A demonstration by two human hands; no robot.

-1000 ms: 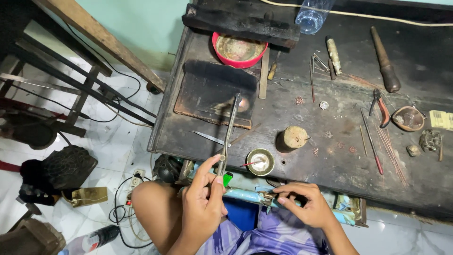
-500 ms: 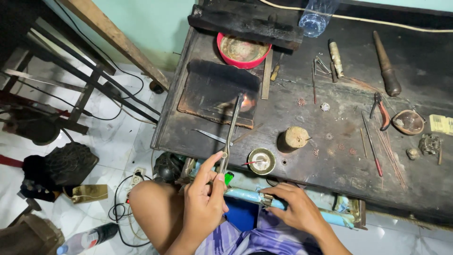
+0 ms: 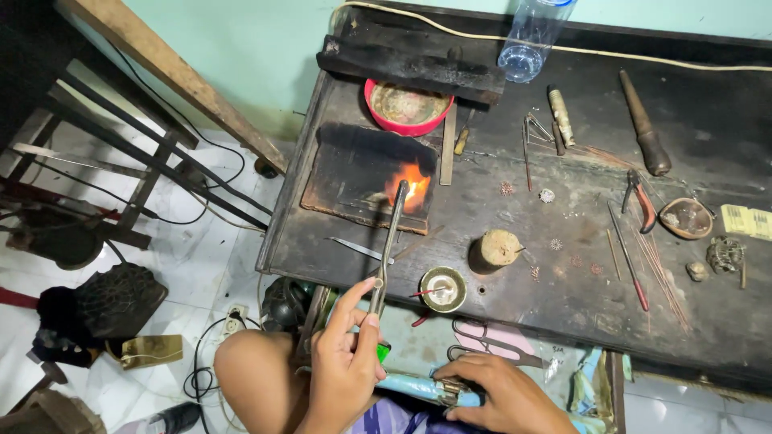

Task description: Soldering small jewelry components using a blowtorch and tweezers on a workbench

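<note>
Gripping a thin metal torch [image 3: 388, 241] low in the frame's middle, the left hand [image 3: 347, 366] aims its flame [image 3: 413, 186] at the charred block [image 3: 366, 181], while the right hand [image 3: 503, 394] closes on a blue tube [image 3: 418, 388]; a wobble could scorch the bench [image 3: 563, 305].

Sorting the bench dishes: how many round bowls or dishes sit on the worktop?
3: red bowl at the back, small brass dish near the front edge, brown dish at right. Others may be hidden.

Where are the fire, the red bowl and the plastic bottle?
Flame [image 3: 413, 187], head view: point on its bright orange middle.
Red bowl [image 3: 371, 103], head view: point on its left rim.
Plastic bottle [image 3: 527, 44], head view: point on its clear body.
</note>
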